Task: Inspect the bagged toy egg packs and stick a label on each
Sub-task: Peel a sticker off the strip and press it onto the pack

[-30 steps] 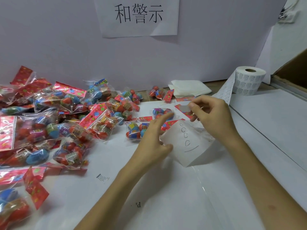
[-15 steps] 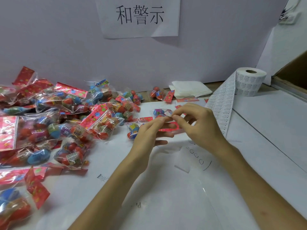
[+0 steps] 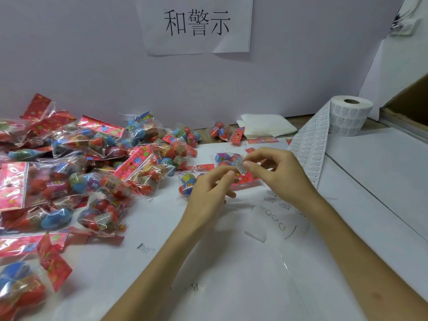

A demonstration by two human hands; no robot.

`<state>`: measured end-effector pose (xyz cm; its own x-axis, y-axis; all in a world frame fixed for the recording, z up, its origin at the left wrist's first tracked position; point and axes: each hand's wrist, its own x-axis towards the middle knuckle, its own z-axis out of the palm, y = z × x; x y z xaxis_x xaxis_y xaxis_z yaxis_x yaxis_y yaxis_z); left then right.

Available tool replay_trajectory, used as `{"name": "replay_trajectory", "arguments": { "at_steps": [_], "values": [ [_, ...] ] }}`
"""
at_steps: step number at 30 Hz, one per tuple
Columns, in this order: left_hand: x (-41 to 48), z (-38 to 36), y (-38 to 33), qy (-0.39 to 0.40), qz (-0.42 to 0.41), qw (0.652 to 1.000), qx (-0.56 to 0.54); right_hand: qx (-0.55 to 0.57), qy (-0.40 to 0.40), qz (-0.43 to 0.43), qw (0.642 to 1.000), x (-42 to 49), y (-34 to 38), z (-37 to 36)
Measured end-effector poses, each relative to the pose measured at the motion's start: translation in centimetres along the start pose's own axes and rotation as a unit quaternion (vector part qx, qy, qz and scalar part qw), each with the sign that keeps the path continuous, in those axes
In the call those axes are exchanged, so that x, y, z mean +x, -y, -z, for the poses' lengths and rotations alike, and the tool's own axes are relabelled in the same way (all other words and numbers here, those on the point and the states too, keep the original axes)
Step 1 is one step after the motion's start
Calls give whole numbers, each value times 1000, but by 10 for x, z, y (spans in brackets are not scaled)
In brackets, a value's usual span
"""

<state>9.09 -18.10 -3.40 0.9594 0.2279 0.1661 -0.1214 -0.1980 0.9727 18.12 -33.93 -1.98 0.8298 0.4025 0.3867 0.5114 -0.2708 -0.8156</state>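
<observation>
You're at a packing and labelling bench, the kind found in a small workshop or factory. A heap of bagged toy egg packs [image 3: 69, 172], all alike, fills the left of the frame. At upper right stands a roll of labels [image 3: 349, 119], its strip [image 3: 310, 147] trailing onto the paper-covered table [image 3: 231, 274]. A printed sign [image 3: 196, 24] in Chinese characters hangs top centre on the plain partition [image 3: 92, 66]. A cardboard box [image 3: 412, 105] shows at the right edge.
</observation>
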Motion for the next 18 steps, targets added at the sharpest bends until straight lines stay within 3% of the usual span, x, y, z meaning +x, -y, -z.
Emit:
{"name": "replay_trajectory", "arguments": {
  "at_steps": [4, 8, 10, 14, 18],
  "values": [
    [1, 0, 2, -5, -24, 999, 39, 1, 2, 1, 1000, -1, 3, -2],
    [6, 10, 2, -143, -44, 987, 53, 2, -16, 20, 1000, -4, 7, -4],
    [12, 24, 6, -207, -3, 976, 70, 6, -31, 16, 999, -3, 7, -2],
    [21, 54, 25, -248, 98, 920, 288, 13, -38, 9, 999, -1, 6, -1],
    [21, 53, 32, -233, 110, 872, 417, 0, -29, 9, 1000, -3, 5, -4]
  ]
}}
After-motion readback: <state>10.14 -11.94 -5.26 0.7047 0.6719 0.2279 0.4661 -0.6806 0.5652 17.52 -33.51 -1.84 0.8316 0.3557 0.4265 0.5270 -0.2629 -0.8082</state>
